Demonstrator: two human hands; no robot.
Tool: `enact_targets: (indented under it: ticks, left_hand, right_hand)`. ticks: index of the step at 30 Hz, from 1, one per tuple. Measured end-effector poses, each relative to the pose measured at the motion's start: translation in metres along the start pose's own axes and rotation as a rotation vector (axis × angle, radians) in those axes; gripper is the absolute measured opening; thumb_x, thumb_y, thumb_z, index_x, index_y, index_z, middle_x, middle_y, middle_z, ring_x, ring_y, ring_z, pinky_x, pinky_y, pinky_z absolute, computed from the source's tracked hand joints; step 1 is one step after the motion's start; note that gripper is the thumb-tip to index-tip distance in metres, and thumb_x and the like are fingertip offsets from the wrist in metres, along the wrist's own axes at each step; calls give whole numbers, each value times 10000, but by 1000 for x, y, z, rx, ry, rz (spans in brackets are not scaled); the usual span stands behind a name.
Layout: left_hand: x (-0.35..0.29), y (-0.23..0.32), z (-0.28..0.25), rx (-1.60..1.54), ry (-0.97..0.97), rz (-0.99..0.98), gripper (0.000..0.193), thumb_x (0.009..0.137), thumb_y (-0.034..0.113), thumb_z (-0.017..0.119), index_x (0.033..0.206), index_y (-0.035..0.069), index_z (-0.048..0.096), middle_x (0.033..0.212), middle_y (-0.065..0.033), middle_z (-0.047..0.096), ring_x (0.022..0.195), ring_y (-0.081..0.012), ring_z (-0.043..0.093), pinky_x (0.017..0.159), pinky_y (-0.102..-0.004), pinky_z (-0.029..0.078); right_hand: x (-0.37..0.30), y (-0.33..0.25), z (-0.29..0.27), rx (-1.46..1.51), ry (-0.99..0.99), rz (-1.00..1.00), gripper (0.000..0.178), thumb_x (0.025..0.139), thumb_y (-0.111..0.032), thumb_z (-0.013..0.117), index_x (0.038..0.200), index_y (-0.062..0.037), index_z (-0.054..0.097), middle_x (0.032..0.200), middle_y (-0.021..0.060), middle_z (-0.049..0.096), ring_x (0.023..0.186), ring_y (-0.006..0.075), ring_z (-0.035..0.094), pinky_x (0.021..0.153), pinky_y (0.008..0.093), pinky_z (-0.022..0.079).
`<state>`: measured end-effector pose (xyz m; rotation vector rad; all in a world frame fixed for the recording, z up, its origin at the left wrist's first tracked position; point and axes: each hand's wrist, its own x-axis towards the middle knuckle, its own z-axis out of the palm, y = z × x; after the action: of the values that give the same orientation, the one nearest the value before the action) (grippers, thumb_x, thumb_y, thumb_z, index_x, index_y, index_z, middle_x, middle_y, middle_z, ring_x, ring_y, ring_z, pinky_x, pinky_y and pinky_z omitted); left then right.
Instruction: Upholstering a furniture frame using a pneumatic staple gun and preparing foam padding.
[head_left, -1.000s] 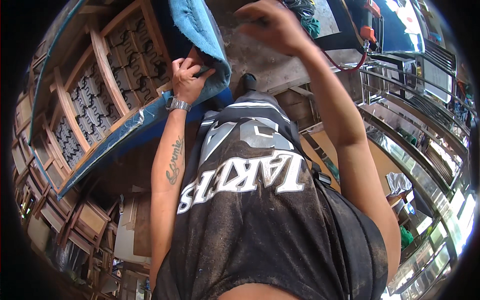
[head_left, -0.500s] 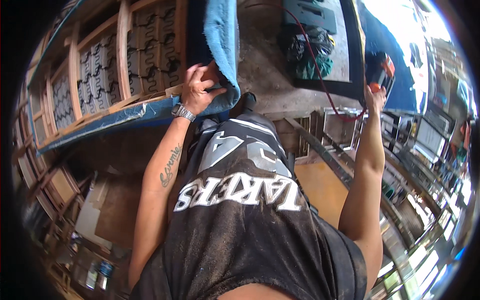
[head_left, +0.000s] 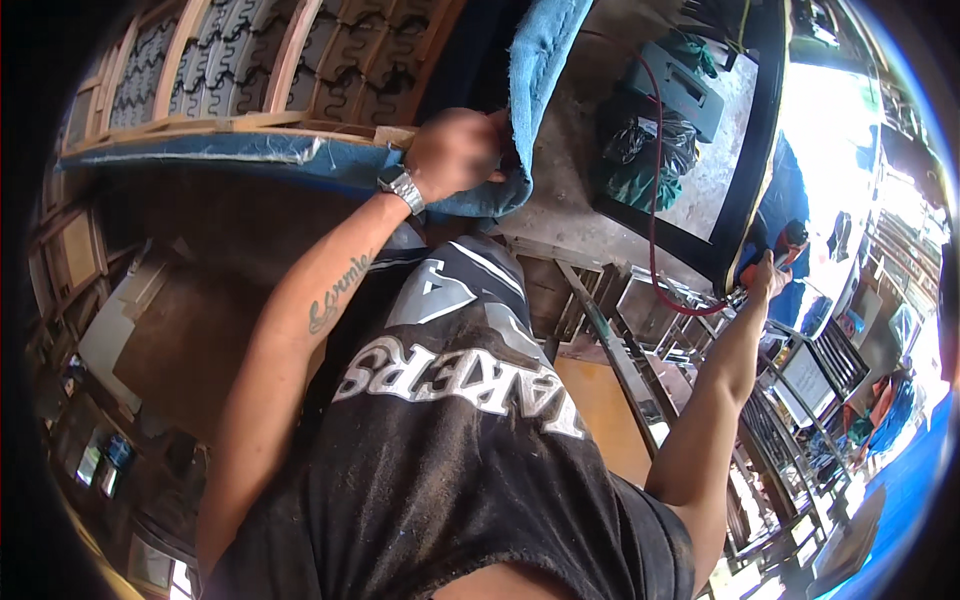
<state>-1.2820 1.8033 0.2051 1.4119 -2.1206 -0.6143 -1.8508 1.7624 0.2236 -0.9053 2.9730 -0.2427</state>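
Right hand (head_left: 768, 278), in midair a second ago, now on the orange-and-black tool (head_left: 795, 234)

The left hand (head_left: 455, 155), blurred, bends over the near right corner of a wooden sofa frame (head_left: 290, 55) strung with zigzag springs (head_left: 225, 70), touching the blue upholstery fabric (head_left: 545, 60) there; a metal wristwatch (head_left: 400, 188) circles that wrist. The right hand (head_left: 768, 275) is wrapped round an orange-and-black air tool (head_left: 795, 235) near the near left corner of a glare-lit blue panel (head_left: 787, 190). A red hose (head_left: 655, 150) loops beside a black plastic bag (head_left: 672, 147) and a grey-green case (head_left: 680, 90)
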Motion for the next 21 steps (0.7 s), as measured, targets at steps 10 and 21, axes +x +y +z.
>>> enact_targets:
  ticks: [10,21]
  left_hand:
    - [7,0,9,-17,25,88,218,589,312,708,689,128,646,995,-23,538,935,-221,508,742,-340,458]
    - [11,12,10,-45,53,62,207,617,272,707,722,104,648,953,-29,555,894,-221,521,721,-341,460]
  right_hand:
    - [-226,-48,-110,1190,-431,-115,119,720,-119,603,751,-17,548,657,29,526,623,130,524,605,264,425]
    - [-413,-83,-103,669,-853,-587,213,743,-75,615,944,-21,567,910,70,593,862,157,555,774,284,425]
